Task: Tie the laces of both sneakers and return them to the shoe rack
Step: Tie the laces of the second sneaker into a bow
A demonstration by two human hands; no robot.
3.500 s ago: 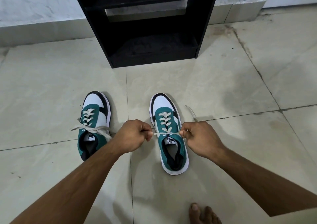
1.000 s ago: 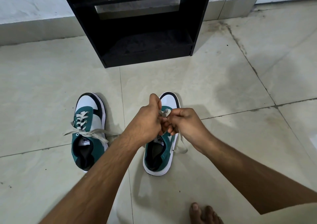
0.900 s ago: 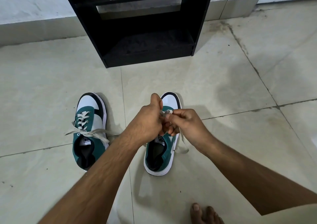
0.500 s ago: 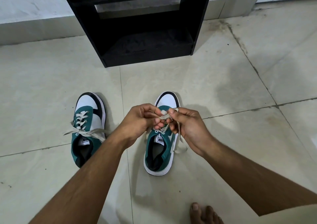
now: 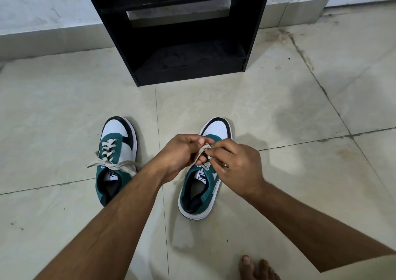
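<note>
Two green, white and black sneakers stand on the tiled floor, toes toward the rack. The left sneaker (image 5: 116, 157) has loose cream laces spread to both sides. Over the tongue of the right sneaker (image 5: 201, 192), my left hand (image 5: 182, 153) and my right hand (image 5: 237, 164) meet, both pinching that shoe's cream lace (image 5: 203, 148) between the fingertips. The lace's knot is hidden by my fingers. The black shoe rack (image 5: 184, 29) stands against the wall beyond the shoes, its bottom shelf bare.
Pale floor tiles with dark grout lines surround the shoes. A white wall with a tiled skirting runs behind the rack. Bare toes (image 5: 257, 268) show at the bottom edge, right of centre.
My hands went from pulling the lace ends apart sideways to coming together above the right sneaker. The sneaker's toe has swung to the right. In the last half second the fingers shifted slightly.
</note>
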